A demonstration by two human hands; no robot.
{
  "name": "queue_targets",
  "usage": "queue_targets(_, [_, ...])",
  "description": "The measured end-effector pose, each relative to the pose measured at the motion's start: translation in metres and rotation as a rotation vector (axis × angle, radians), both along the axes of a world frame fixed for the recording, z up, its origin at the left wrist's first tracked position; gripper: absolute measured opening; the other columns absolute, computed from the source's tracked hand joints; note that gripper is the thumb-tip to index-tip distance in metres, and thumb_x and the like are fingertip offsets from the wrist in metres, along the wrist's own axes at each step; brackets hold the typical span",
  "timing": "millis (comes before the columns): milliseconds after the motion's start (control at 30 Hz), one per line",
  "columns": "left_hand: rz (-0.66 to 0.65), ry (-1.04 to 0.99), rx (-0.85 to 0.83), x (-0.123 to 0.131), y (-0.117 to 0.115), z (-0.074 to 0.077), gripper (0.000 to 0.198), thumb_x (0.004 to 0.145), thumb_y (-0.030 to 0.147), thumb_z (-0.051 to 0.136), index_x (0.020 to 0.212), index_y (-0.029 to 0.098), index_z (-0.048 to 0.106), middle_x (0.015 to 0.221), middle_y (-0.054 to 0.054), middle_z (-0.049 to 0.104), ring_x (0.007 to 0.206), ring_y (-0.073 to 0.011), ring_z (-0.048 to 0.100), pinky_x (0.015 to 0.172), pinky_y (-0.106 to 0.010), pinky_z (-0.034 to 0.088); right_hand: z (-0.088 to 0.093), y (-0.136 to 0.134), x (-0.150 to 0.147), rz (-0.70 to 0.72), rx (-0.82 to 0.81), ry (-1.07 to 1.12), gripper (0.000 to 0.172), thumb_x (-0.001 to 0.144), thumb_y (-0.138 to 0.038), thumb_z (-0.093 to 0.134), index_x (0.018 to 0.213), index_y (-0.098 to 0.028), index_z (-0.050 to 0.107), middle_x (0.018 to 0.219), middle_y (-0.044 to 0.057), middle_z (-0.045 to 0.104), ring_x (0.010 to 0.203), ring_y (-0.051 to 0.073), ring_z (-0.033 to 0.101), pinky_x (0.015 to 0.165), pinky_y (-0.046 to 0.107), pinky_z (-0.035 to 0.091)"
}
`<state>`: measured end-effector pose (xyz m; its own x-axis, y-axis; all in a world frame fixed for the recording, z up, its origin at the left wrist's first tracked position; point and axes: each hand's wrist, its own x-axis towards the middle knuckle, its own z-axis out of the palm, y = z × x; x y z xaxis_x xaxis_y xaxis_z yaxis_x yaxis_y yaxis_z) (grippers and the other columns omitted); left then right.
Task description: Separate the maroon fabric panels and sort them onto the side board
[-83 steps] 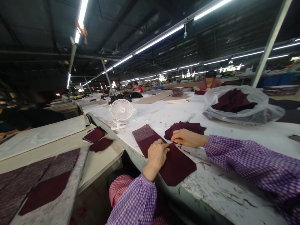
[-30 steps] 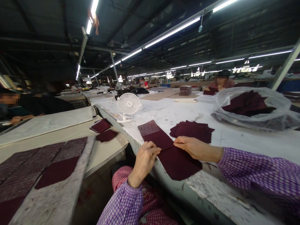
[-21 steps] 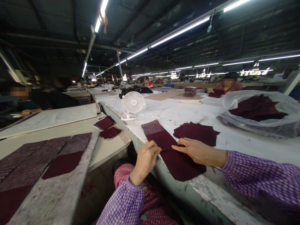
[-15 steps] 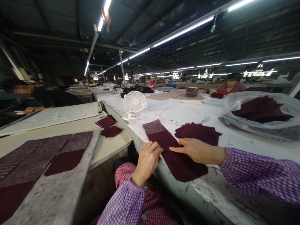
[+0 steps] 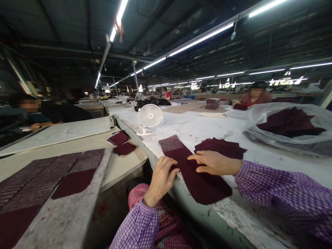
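On maroon cloth, parted fingertips of left hand and right hand.

I've got a small white fan on the left edge of the worktop, and behind it a messy black heap. Off to the right, on the far side, I can see some pale strips lying flat. There's one person in dark clothes bent over at far left, and another in a reddish top at far right. Long light tubes run overhead, with some brownish rag-like thing dangling off the left one.
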<state>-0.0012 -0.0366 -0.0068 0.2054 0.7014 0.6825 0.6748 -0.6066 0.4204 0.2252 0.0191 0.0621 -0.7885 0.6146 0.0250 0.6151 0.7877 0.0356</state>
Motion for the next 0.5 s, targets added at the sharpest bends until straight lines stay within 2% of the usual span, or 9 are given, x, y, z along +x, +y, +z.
queue_targets(67, [-0.042,0.033,-0.046,0.001,0.001,0.001,0.022,0.083,0.031,0.058,0.100,0.018,0.057,0.096,-0.006,0.060,0.093,-0.0206,0.053,0.084,-0.036,0.044,0.001,0.008,0.001,-0.027,-0.140,0.047,0.030,0.082,-0.036,0.057,0.104,-0.017,0.062,0.083,0.004,0.058,0.082,0.019,0.054,0.078,0.032,0.040])
queue_targets(167, [-0.052,0.099,-0.091,0.001,0.002,0.006,0.025,0.083,0.037,0.057,0.100,0.018,0.057,0.095,-0.007,0.060,0.092,-0.0214,0.053,0.084,-0.037,0.044,0.007,0.018,0.007,-0.011,-0.247,0.120,0.023,0.078,-0.038,0.057,0.081,-0.015,0.062,0.083,0.005,0.059,0.080,0.018,0.054,0.075,0.030,0.040])
queue_targets(233, [-0.027,0.159,-0.110,0.003,0.003,0.011,0.025,0.083,0.036,0.057,0.099,0.018,0.058,0.095,-0.007,0.060,0.093,-0.0219,0.053,0.084,-0.038,0.043,0.014,0.029,0.019,-0.035,-0.310,0.191,0.025,0.079,-0.038,0.054,0.082,-0.014,0.061,0.083,0.005,0.061,0.076,0.017,0.055,0.070,0.029,0.041])
queue_targets(333, [0.016,0.257,-0.110,0.008,0.004,0.018,0.024,0.082,0.035,0.059,0.099,0.018,0.059,0.093,-0.005,0.060,0.091,-0.0217,0.052,0.083,-0.038,0.043,0.020,0.050,0.049,-0.178,-0.385,0.316,0.026,0.081,-0.035,0.049,0.092,-0.014,0.059,0.088,0.007,0.065,0.078,0.019,0.058,0.070,0.029,0.043])
queue_targets(400, [0.029,0.321,-0.093,0.013,0.006,0.020,0.023,0.081,0.035,0.060,0.097,0.019,0.060,0.093,-0.005,0.059,0.089,-0.0213,0.052,0.081,-0.036,0.043,0.018,0.065,0.071,-0.314,-0.310,0.337,0.026,0.082,-0.031,0.047,0.097,-0.014,0.059,0.093,0.007,0.066,0.083,0.020,0.059,0.075,0.030,0.044])
queue_targets(500, [0.039,0.408,-0.066,0.021,0.011,0.020,0.016,0.083,0.031,0.056,0.093,0.019,0.061,0.091,-0.005,0.059,0.089,-0.0211,0.052,0.081,-0.036,0.043,0.009,0.079,0.094,-0.493,-0.087,0.227,0.030,0.081,-0.024,0.048,0.106,-0.013,0.061,0.095,0.009,0.066,0.088,0.021,0.059,0.081,0.030,0.043])
